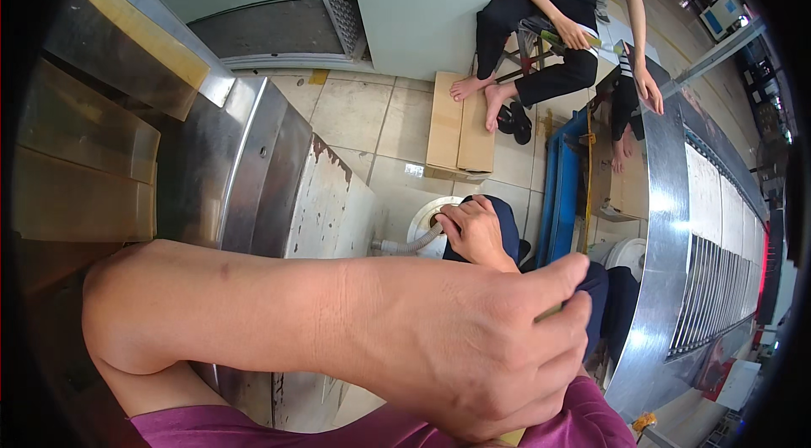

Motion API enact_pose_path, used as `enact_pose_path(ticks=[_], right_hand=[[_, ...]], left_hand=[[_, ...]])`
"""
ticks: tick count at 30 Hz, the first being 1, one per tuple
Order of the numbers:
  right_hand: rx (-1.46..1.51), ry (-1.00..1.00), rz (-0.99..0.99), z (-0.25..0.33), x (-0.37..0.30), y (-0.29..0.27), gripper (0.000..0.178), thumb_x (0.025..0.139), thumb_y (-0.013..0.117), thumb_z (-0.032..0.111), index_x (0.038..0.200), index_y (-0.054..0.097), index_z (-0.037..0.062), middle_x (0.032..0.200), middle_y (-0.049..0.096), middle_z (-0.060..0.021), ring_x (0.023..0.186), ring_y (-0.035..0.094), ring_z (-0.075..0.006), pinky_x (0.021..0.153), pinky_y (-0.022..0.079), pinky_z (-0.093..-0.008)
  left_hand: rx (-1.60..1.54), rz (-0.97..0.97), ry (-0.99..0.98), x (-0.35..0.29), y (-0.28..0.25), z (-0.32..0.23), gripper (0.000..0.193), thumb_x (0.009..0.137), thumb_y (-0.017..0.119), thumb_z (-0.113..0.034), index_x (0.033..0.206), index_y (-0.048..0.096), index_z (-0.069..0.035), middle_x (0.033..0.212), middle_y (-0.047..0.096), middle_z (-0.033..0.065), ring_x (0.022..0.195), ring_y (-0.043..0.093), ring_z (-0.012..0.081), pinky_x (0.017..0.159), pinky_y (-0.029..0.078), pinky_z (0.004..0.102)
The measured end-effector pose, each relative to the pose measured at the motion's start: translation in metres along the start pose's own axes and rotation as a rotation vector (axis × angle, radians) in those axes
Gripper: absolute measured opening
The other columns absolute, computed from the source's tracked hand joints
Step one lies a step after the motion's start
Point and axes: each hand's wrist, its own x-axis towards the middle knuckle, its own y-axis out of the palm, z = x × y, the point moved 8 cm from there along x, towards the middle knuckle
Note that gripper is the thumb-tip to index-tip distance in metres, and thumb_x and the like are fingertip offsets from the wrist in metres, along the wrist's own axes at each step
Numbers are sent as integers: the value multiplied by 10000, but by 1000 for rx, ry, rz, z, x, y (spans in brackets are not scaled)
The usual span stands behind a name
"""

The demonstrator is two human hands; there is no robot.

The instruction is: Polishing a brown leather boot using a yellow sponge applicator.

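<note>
My left forearm crosses the near part of the head view from the left. My left hand (498, 342) is close below the camera, its back toward me and its fingers curled. A sliver of green (549, 313) shows between the fingers; I cannot make out what it is. Farther off, my right hand (477, 230) lies over my dark blue trouser knee (500, 215), its fingers bent and somewhat apart. Those fingertips are close to a white round container (427, 213) and a ribbed grey hose (407, 246). No thing shows in that hand.
Across from me sits a barefoot person (541, 34) in black, holding a green-and-white item (591, 40). A flattened cardboard box (460, 122) lies under their feet. A worn metal cabinet (317, 194) stands left, a steel machine (667, 237) with a slatted panel right. Between them is a blue frame (559, 186).
</note>
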Motion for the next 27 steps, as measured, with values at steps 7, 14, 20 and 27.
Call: enact_pose_path(ticks=[7,14,20,27], right_hand=[[-16,7,12,2,1,0,153,928,742,232,940,778,84,802,742,-85,827,692,-275,999,478,-449],[11,26,0,1,1,-2,152,933,746,195,946,774,46,821,750,-103,838,699,-290,1027,480,-477],[51,95,6,52,23,-48,145,915,743,158,946,758,17,853,750,-140,851,687,-314,1027,477,-482],[155,23,-300,31,-2,-23,230,924,662,229,1042,754,55,989,756,-141,1024,659,-344,1001,446,-535]], left_hand=[[53,-34,29,-2,5,-4,357,944,562,-342,917,714,-20,946,750,138,940,718,315,922,559,508],[29,150,-16,-2,9,5,243,869,643,-271,863,681,-30,987,725,142,972,698,277,854,591,468],[224,274,3,-7,18,11,256,854,649,-258,874,731,-16,1018,731,165,1014,703,331,917,584,507],[476,407,79,-7,23,11,365,860,639,-316,847,787,17,964,746,181,981,693,354,916,567,505]])
